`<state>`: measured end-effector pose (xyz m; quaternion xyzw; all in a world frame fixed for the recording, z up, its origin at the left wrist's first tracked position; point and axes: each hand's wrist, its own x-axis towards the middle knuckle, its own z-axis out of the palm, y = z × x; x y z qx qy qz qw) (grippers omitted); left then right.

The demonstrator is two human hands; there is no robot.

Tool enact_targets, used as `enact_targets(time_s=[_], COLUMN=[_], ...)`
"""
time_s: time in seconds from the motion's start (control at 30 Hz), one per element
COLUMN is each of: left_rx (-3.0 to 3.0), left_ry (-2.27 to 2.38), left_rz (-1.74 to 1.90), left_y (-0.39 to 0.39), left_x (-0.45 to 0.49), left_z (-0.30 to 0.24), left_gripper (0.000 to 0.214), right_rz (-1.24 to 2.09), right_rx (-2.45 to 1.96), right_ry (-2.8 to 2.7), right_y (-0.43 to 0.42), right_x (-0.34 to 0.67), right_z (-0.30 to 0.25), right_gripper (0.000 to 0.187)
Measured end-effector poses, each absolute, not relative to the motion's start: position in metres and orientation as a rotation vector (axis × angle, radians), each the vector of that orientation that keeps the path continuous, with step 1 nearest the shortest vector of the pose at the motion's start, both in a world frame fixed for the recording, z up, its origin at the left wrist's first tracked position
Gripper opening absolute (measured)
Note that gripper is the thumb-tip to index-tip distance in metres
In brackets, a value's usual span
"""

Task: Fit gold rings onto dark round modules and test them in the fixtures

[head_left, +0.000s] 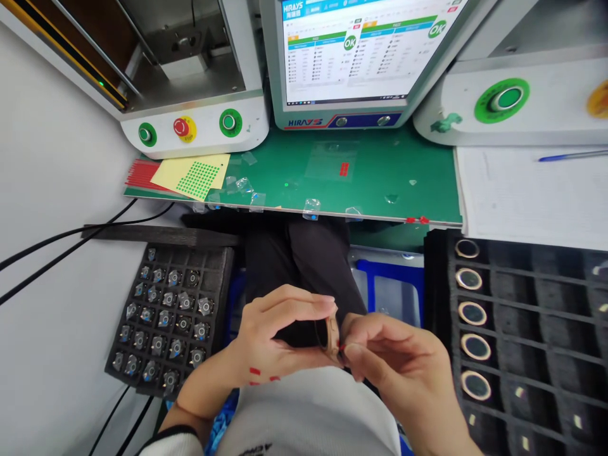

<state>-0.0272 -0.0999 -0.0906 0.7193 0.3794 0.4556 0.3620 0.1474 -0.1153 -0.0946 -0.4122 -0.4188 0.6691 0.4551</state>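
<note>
My left hand (270,335) grips a round watch case (332,339) by its edge, between thumb and fingers. The case has a gold-coloured rim and a dark face, and stands on edge above my lap. At the rim's right side, the thumb and forefinger of my right hand (394,361) pinch together on a small red sticker (341,348), mostly hidden by the fingertips. Several red sticker strips (255,371) cling to my left hand near the wrist.
At left, a black foam tray (218,278) bears several watch parts under clear film. Another foam tray (510,304), at right, has several gold-rimmed watch cases (475,347). Across the green bench (285,164) lie film scraps and stickers. Behind it stand a monitor (346,57) and button-fitted machines (199,126).
</note>
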Motion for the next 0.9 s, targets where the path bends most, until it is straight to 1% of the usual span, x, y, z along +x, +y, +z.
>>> enact_targets(time_s=[0.23, 0.37, 0.43, 0.5, 0.57, 0.63, 0.7, 0.77, 0.8, 0.9], left_rx=[1.884, 1.936, 1.97, 1.988, 1.98, 1.938, 1.793, 1.495, 1.31, 0.814], left_ry=[0.961, 0.971, 0.973, 0.963, 0.927, 0.889, 0.852, 0.775, 0.719, 0.568], left_rz=[1.151, 1.146, 1.158, 1.168, 1.171, 1.166, 1.155, 1.129, 1.1, 0.977], left_y=[-0.1, -0.098, -0.098, -0.098, -0.097, -0.095, -0.092, -0.088, -0.086, -0.083], left_x=[-0.026, -0.025, -0.025, -0.026, -0.027, -0.028, -0.027, -0.024, -0.022, -0.016], left_z=[-0.09, -0.088, -0.087, -0.086, -0.086, -0.09, -0.096, -0.103, -0.106, -0.11], left_gripper=[0.053, 0.048, 0.046, 0.047, 0.049, 0.055, 0.061, 0.062, 0.061, 0.044], right_rz=[1.663, 1.682, 1.787, 1.937, 2.064, 2.141, 2.121, 2.002, 1.935, 1.744], right_rx=[-1.025, -1.056, -1.035, -0.971, -0.896, -0.843, -0.844, -0.897, -0.923, -0.99], right_ry=[-1.006, -0.936, -0.841, -0.675, -0.502, -0.406, -0.413, -0.452, -0.472, -0.542], right_y=[-0.119, -0.119, -0.116, -0.112, -0.108, -0.106, -0.106, -0.105, -0.104, -0.098], right_x=[0.148, 0.148, 0.147, 0.144, 0.139, 0.135, 0.132, 0.133, 0.136, 0.148], right_z=[-0.094, -0.095, -0.097, -0.098, -0.1, -0.1, -0.101, -0.101, -0.1, -0.1], right_gripper=[0.018, 0.022, 0.028, 0.039, 0.052, 0.058, 0.056, 0.052, 0.049, 0.041])
